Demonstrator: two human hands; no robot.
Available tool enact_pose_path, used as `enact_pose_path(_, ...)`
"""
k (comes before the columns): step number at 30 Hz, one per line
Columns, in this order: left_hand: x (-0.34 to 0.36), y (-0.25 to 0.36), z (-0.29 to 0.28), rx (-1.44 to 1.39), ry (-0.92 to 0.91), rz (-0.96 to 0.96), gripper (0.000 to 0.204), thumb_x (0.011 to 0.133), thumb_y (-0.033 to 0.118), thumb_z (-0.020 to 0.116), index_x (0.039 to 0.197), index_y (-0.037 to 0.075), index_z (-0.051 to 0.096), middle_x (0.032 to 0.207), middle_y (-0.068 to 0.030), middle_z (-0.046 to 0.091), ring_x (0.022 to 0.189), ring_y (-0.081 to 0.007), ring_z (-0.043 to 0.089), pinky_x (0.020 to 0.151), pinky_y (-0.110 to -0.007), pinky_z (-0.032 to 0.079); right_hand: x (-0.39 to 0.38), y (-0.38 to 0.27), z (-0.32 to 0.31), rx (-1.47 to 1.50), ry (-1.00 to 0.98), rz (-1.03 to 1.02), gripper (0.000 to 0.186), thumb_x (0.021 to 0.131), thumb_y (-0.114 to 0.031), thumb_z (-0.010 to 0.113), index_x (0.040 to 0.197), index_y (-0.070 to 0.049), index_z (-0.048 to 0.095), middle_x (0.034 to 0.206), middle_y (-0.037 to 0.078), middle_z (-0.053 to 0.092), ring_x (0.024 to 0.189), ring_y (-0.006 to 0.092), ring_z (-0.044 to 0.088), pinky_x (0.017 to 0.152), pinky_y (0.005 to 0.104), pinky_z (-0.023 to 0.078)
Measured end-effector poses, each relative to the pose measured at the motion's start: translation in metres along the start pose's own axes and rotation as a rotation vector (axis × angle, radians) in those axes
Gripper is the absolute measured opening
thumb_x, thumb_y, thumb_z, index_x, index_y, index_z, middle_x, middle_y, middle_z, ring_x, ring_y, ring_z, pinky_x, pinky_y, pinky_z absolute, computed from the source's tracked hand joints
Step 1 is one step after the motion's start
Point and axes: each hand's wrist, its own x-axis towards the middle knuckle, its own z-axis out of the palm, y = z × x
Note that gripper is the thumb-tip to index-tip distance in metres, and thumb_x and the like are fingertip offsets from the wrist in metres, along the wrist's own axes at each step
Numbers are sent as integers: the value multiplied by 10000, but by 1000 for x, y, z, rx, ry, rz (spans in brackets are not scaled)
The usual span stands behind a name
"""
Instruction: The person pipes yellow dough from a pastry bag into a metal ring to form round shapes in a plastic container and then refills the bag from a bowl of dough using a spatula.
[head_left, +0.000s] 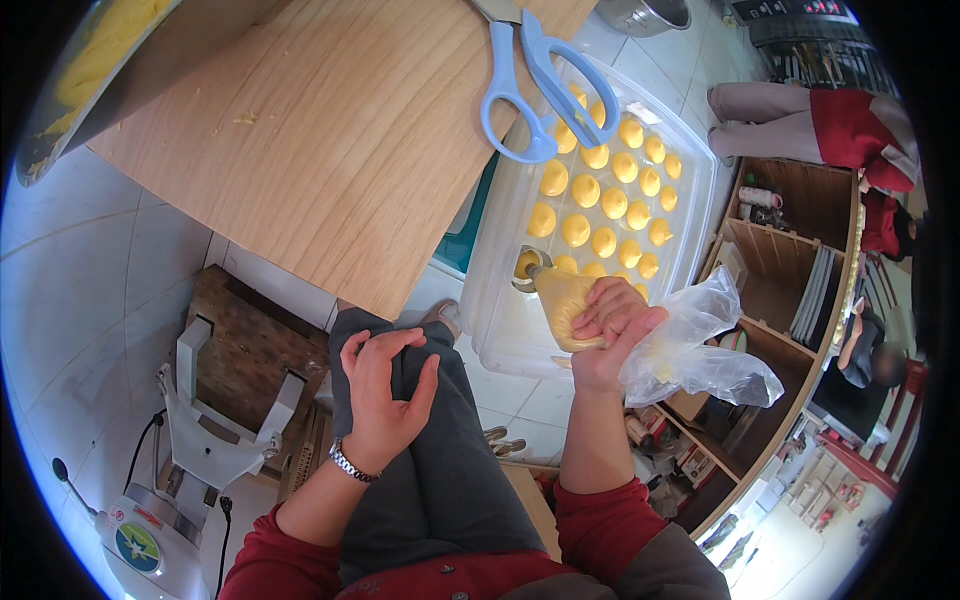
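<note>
Piping bag: squeezed in the right hand, over the clear box.
Yellow blobs: many made in rows; some bare space seems left.
Left hand: loose, holding nothing.

From my remote post I look down on a pale wooden counter. I see blue-handled scissors lying at its right edge, handles jutting past it, and yellow crumbs on the bare wood. Beside it, a clear plastic tub carries rows of peaked yellow mounds.
</note>
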Motion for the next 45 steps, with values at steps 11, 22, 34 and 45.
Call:
enact_pose_path(11,6,7,0,37,-38,47,438,686,27,673,1075,64,474,940,-63,571,881,-205,539,892,-386,292,5,-3,-3,242,378,144,490,949,-352,233,508,-138,264,421,32,339,463,155,374,630,309,393)
enact_pose_path(22,67,46,38,335,-249,272,628,623,189,705,1170,53,427,1262,-179,313,1152,-349,316,924,-451,251,6,-4,-61,555,836,201,484,928,-389,314,496,-175,274,399,5,306,418,121,358,608,276,395)
enact_pose_path(34,88,49,71,708,-370,385,551,673,220,657,1153,34,460,1308,-50,342,1280,-232,215,916,-563,174,8,6,-42,115,343,91,496,961,-308,182,502,-138,264,410,25,321,415,139,357,610,292,388)
enact_pose_path(45,91,49,73,680,-357,328,500,640,258,675,1086,89,526,1212,-15,411,1215,-239,258,911,-512,166,9,12,-74,572,968,356,477,917,-352,351,498,-145,255,430,16,260,478,143,330,641,310,389)
